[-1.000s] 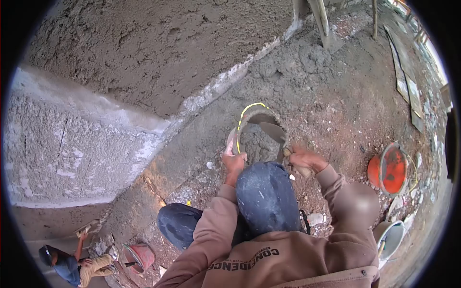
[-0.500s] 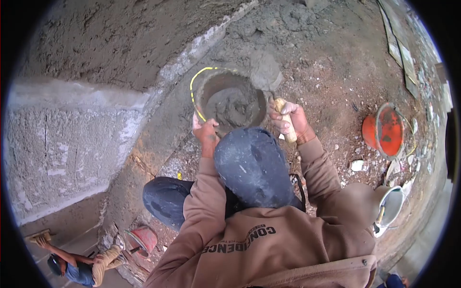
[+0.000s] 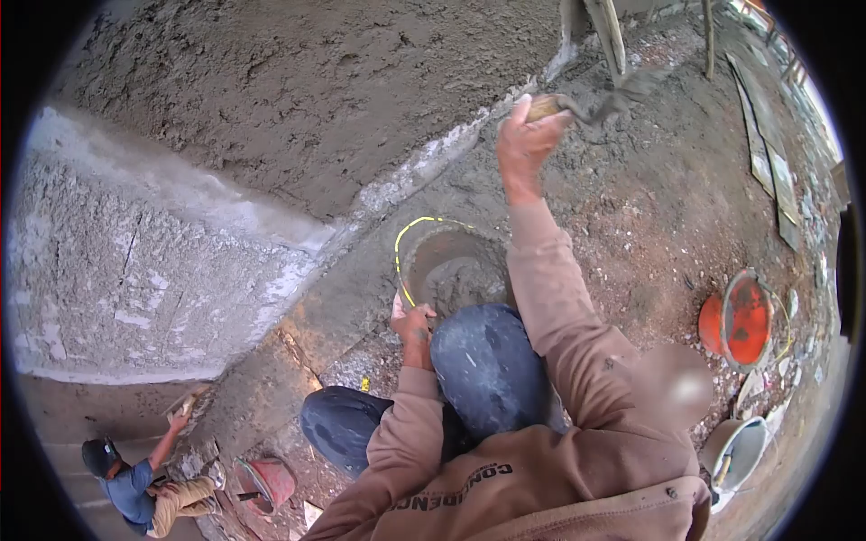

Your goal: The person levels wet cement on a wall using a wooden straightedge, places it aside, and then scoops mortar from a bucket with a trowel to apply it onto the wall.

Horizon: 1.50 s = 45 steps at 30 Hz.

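Observation:
My right hand point(image 3: 530, 142) is closed around the wooden handle point(image 3: 545, 109) of a trowel. The trowel's blade point(image 3: 624, 97), smeared by motion, points right, near the foot of the mortar-covered wall point(image 3: 361, 81). Between my knees and the wall stands a bucket point(image 3: 417, 261) with wet grey mortar point(image 3: 465, 281) in it; my knee hides its near side. A yellow handle point(image 3: 398, 257) arches over the bucket's left side. My left hand point(image 3: 412, 321) grips the bucket's near-left rim, beside the handle's lower end.
An orange bucket point(image 3: 713, 325) and a pale bucket point(image 3: 713, 451) stand at right; a red bucket point(image 3: 280, 482) is at lower left. Boards point(image 3: 762, 153) lie at upper right, wooden posts point(image 3: 609, 41) at the wall. A co-worker point(image 3: 135, 491) holds a float at lower left.
My right hand has swung the trowel forward from beside the bucket towards the wall's foot. My left hand stays on the bucket. The view has shifted, and the co-worker's arm has moved.

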{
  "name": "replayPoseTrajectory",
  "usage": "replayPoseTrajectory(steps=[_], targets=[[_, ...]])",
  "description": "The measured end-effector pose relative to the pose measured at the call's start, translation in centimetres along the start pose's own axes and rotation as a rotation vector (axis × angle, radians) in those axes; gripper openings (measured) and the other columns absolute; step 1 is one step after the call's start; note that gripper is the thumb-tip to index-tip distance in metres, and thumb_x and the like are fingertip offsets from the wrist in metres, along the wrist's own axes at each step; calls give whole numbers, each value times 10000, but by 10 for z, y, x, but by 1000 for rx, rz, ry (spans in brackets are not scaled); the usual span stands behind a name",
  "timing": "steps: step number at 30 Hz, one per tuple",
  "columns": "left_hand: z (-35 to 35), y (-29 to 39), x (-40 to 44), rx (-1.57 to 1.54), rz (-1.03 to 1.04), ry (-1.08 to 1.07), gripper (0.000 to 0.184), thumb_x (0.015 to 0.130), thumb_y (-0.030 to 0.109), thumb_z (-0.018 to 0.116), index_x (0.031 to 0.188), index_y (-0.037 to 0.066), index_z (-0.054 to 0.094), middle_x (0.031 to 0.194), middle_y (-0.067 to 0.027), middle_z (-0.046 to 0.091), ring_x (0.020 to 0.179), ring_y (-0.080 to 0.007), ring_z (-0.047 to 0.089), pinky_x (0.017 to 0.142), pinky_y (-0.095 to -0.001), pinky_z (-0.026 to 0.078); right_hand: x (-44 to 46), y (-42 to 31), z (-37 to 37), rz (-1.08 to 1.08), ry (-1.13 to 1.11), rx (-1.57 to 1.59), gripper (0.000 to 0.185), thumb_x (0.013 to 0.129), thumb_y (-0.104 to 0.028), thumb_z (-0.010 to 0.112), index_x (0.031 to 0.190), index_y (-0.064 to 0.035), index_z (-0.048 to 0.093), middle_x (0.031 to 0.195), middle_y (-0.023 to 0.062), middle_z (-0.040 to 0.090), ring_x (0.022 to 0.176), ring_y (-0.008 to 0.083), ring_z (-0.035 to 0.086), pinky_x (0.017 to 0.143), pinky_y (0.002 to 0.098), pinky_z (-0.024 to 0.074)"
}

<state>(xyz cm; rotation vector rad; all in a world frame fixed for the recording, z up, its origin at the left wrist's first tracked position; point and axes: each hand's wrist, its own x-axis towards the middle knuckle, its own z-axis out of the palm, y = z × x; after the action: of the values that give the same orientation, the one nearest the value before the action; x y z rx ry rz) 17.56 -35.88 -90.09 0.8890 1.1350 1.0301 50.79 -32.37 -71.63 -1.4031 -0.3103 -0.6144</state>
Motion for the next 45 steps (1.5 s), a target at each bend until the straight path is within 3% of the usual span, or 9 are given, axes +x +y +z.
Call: replayPoseTrajectory(steps=[7,11,17,23,29,35,41,43,45], targets=[[0,-2,-1,25,-33,32,699,598,-215,500,1256,7,582,1012,-68,664,724,-141,612,478,-243,474,-70,-1,-116,-221,-1354,-154,378,809,-103,571,1144,55,495,778,259,636,667,453,628,616,519,502],[12,-1,-7,67,-33,-33,696,614,-211,499,1273,-3,571,1015,-66,664,679,-137,608,476,-246,467,-55,-11,-218,740,-1908,-320,260,878,-114,524,1085,45,512,648,99,567,534,225,570,492,361,512],[58,0,-50,91,61,-230,708,631,-182,507,1321,-26,544,969,-89,665,554,-108,566,452,-249,444,-182,106,-265,1957,-1266,290,159,870,-104,451,831,-6,570,651,70,562,489,174,546,424,323,487],[49,-7,-48,26,83,-207,710,635,-191,497,1325,-30,538,941,-109,670,513,-95,541,433,-244,417,-165,118,-316,2298,-1055,891,207,791,-127,468,951,-10,530,702,91,528,411,111,454,296,239,372],[24,-10,-25,12,39,-144,729,611,-207,533,1314,-11,540,1043,-104,674,600,-154,625,491,-270,512,-38,-19,-265,1453,-1063,1284,286,780,-54,540,1042,-48,428,760,71,468,444,101,458,337,255,422],[7,-12,-20,8,5,-95,712,642,-218,527,1316,11,545,1009,-81,660,623,-136,602,472,-265,504,24,-91,-179,416,-527,835,243,882,-62,586,1049,-47,410,853,107,533,679,159,610,583,299,572],[0,-19,-15,0,5,-144,698,652,-209,523,1313,15,548,1000,-79,661,610,-132,600,477,-269,511,-6,-14,-60,195,82,218,305,890,-75,588,1092,56,401,914,153,570,715,262,629,634,389,559],[2,-12,-20,17,22,-161,695,653,-206,524,1312,13,548,1010,-80,659,626,-133,605,480,-267,512,-59,35,-35,90,-150,-192,331,834,-118,627,1029,58,425,793,185,597,669,358,633,703,453,547],[-4,-22,-15,22,17,-155,691,652,-206,526,1309,5,547,1028,-84,658,628,-131,605,483,-264,511,-98,67,-54,-68,-1141,-503,374,800,-194,624,1032,57,471,849,246,607,721,426,612,766,503,510]])
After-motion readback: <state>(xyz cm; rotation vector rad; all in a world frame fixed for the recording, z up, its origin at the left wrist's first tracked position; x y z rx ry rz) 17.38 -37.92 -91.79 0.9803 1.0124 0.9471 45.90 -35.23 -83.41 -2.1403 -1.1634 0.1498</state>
